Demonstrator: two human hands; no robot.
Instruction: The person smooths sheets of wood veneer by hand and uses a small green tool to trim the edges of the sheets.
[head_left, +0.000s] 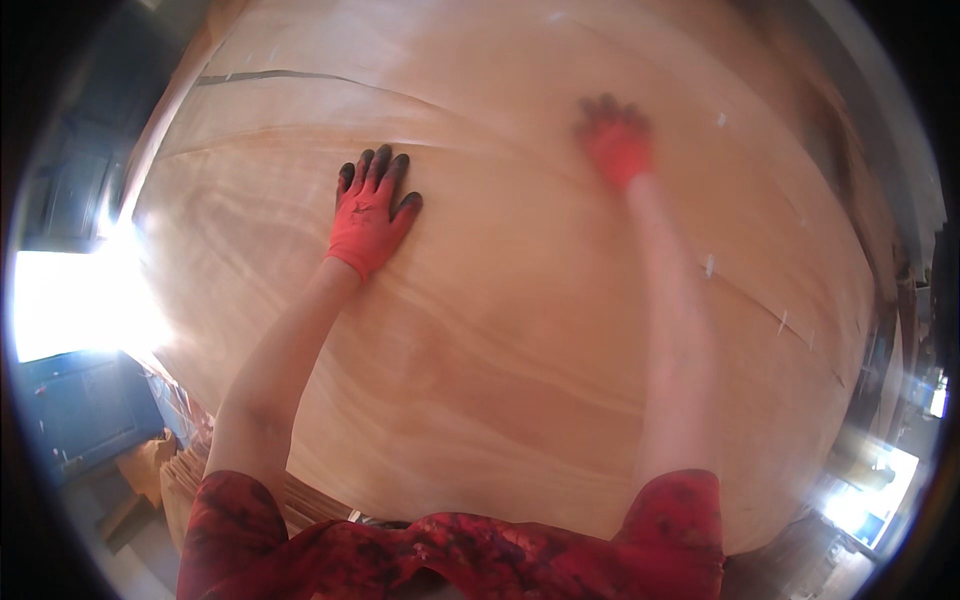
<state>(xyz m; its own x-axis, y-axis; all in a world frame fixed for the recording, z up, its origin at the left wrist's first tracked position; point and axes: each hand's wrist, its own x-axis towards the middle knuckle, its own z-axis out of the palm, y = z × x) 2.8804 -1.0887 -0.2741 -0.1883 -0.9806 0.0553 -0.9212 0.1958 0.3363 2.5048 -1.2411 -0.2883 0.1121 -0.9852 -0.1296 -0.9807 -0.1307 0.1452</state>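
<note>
A large sheet of wood veneer [480,340] with wavy grain spreads out in front of me. My left hand [372,210], in a red glove with dark fingertips, lies on it left of the middle, fingers stretched out and thumb apart. Farther off to the right, my right hand [615,142] wears a matching glove and is smeared by motion; its fingers appear spread over the sheet. Neither hand grips anything. A long dark split [300,76] runs through the veneer beyond my left hand. Small whitish strips [710,266] dot a seam on the right side.
Stacked thin wood sheets [185,480] stand at the lower left, beside a brown piece [146,465] like cardboard or wood. Past them is a blue panel [85,410] under a glaring bright opening [80,305]. Another bright opening [875,490] shows at the lower right.
</note>
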